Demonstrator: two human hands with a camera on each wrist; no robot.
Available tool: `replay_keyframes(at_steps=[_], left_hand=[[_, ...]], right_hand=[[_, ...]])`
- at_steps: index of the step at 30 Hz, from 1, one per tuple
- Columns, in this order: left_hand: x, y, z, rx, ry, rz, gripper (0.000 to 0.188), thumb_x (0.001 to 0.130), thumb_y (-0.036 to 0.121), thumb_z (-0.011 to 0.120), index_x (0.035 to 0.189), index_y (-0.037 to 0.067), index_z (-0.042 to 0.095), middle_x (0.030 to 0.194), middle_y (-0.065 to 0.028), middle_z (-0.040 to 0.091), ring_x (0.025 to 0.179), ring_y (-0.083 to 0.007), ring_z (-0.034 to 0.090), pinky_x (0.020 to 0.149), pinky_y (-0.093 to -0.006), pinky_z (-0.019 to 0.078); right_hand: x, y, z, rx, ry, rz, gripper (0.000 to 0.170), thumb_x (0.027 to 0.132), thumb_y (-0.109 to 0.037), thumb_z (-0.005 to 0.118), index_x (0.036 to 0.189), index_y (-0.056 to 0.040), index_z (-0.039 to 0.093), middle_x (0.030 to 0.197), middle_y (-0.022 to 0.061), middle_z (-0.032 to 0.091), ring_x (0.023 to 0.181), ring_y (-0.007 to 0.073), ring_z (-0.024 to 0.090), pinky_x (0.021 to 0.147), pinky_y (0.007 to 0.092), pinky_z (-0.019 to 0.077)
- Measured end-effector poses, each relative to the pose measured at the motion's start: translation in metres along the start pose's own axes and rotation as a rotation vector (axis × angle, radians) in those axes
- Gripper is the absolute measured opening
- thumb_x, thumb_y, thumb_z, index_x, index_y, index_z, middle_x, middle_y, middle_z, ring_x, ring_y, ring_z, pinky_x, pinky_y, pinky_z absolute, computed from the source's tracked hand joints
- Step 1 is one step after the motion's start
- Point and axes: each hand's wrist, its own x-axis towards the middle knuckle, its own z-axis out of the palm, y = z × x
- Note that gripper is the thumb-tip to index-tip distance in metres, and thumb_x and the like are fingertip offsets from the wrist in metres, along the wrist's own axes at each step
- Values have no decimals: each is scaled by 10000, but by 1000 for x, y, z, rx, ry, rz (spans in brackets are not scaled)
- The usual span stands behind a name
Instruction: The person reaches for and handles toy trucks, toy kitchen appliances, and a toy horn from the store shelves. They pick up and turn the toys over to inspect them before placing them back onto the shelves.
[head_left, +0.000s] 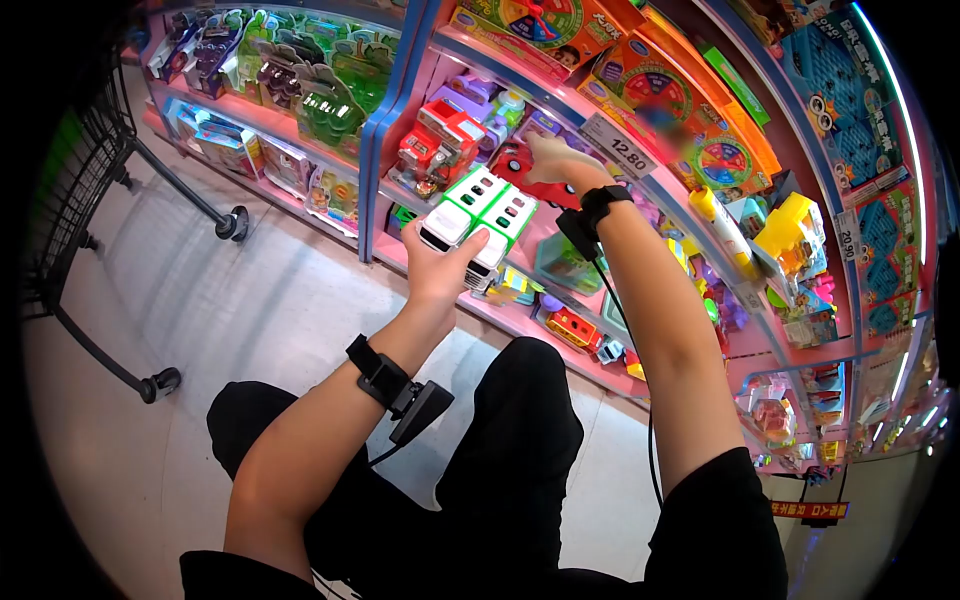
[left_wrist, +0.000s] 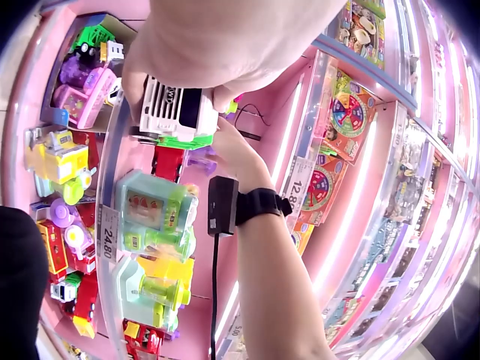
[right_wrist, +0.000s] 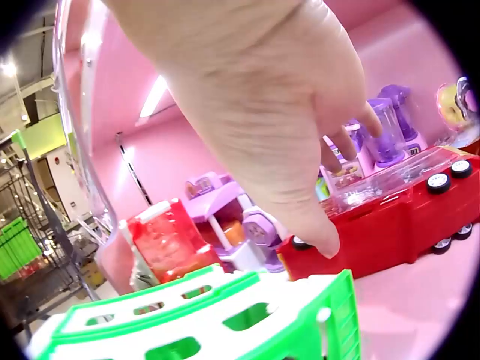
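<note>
My left hand [head_left: 437, 268] grips a white and green toy vehicle [head_left: 480, 215], thumb on its near side, in front of the shelf. In the left wrist view the toy's white grille [left_wrist: 166, 105] shows below that hand. My right hand [head_left: 560, 168] reaches over the shelf beside a long red toy truck [head_left: 514, 162]. The right wrist view shows the right hand [right_wrist: 277, 127] with its thumb against one end of the red truck [right_wrist: 390, 225] and its other fingers spread above and behind it; whether they touch it I cannot tell.
Boxed red toys [head_left: 440, 145] and purple toy sets [right_wrist: 225, 210] stand near the red truck. A price-tagged shelf edge [head_left: 615, 145] runs under my right forearm. More toys fill a lower shelf [head_left: 520, 322]. A black wire cart [head_left: 75, 180] stands at the left.
</note>
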Motion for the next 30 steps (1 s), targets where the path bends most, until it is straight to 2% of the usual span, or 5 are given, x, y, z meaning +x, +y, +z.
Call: replay_keyframes(at_steps=[9,15,20,24,30], left_hand=[[-6,-3,-7,19,-21,73,693,815,34,774,1300,27,279,1224,-148,531,1101,-198,588,877,-342,537],[-13,1,-8,-10,-21,68,686,822,25,765,1301,25,274,1205,-149,551,1058,-199,613,848,-333,551],[-15,9,-9,0,-6,0,696,825,23,764,1310,31,264,1202,-155,552,1040,-211,627,811,-346,570],[-12,8,-7,30,-19,-7,713,829,30,762,1327,43,251,1196,-151,552,1044,-214,629,786,-352,578],[-9,3,-6,108,-24,26,693,836,181,790,1321,96,302,1229,-136,559,1023,-238,658,764,-444,590]], right_hand=[[15,21,19,201,19,-32,1026,629,-305,859,1463,-35,326,1411,271,460,1292,450,452,1041,477,442],[-16,1,6,-23,100,-44,977,638,-307,845,1466,-113,364,1456,268,365,1312,493,395,1066,493,419],[-47,12,6,17,277,-261,830,670,-281,822,1334,-22,397,1235,229,455,1206,410,480,999,450,447],[-81,9,4,26,526,-379,774,734,-385,807,1305,-33,421,1156,177,544,1158,343,549,929,424,473],[-117,-2,17,-40,655,-184,845,778,-525,754,1350,-28,380,1273,158,536,1040,348,629,822,443,523]])
